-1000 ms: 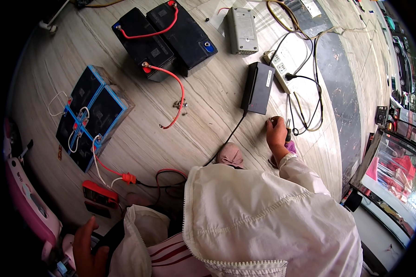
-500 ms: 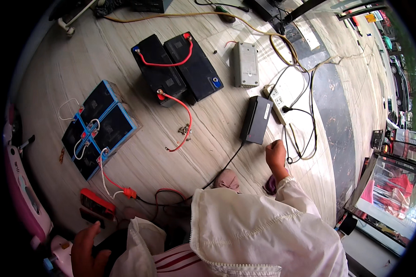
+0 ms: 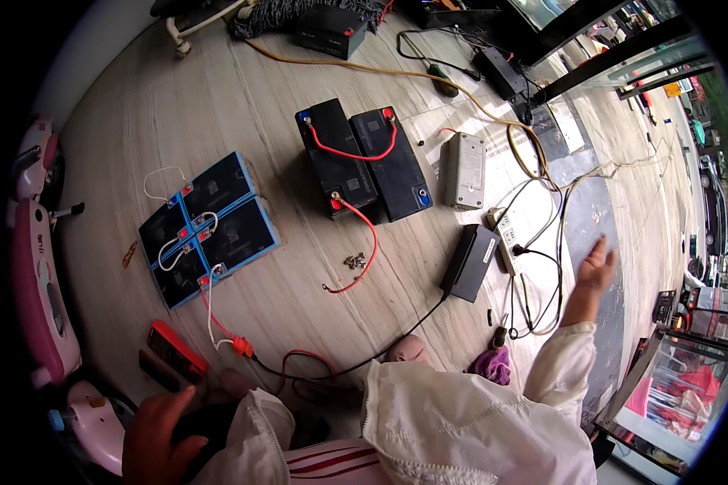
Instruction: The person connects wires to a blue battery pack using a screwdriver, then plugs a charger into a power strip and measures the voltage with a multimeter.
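Observation:
My right hand [image 3: 594, 271] reaches out over the dark floor strip at the right, fingers stretched and holding nothing I can see. Nearest to it are black cables and a white power strip [image 3: 506, 242] with a plug in it. Beside the strip lies a black charger box [image 3: 471, 263]. Low at the left, my left hand [image 3: 158, 432] hangs with thumb and fingers apart, near a red-and-black meter-like device [image 3: 176, 349]. Farther off, two large black batteries [image 3: 340, 162] stand side by side, joined by a red lead. Left of them, several blue-edged batteries [image 3: 226, 190] are linked by white wires.
A grey metal box [image 3: 465, 171] sits beyond the power strip. Small screws [image 3: 354, 262] lie near a loose red lead. A purple cloth [image 3: 492, 366] and a dark-handled tool [image 3: 500, 335] lie by my feet. A pink scooter [image 3: 44, 283] stands left; a yellowish cable [image 3: 364, 71] crosses behind.
My right hand has moved right, away from the charger, and its curled fingers have stretched out. The view has shifted, and the cloth and tool by my feet now show more fully.

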Demonstrator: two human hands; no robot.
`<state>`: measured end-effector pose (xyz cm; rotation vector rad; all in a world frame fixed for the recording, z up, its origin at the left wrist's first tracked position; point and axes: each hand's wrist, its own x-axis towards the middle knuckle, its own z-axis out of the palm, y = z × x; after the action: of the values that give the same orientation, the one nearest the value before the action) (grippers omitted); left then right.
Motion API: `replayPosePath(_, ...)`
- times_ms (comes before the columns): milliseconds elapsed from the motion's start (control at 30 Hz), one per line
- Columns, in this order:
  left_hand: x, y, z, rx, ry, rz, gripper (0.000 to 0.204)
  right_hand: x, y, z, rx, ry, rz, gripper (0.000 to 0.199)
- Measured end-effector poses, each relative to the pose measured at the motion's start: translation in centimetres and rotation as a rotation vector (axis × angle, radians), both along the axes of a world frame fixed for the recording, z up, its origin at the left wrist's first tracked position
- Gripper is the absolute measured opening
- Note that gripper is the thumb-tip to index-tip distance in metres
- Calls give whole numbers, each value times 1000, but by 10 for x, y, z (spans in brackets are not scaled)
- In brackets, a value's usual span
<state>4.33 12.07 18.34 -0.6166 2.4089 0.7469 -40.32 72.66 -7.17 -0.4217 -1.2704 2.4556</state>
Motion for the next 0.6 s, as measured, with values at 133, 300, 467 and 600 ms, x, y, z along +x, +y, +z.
replayPosePath(133, 7, -5, -6, 5, -91, 32, 65, 4, -69, 14, 308, -169, -86, 54)
replayPosePath(300, -20, 3, -3, 27, -60, 40, 67, 120, -235, -65, 617, -459, 859, 26)
replayPosePath(467, -21, 1, -2, 5, -68, 82, 65, 172, -291, -66, 1684, 107, 1301, 68)
replayPosePath(600, 7, -2, -8, -12, -70, 106, 64, 188, -299, -80, 1944, 76, 1476, 83)
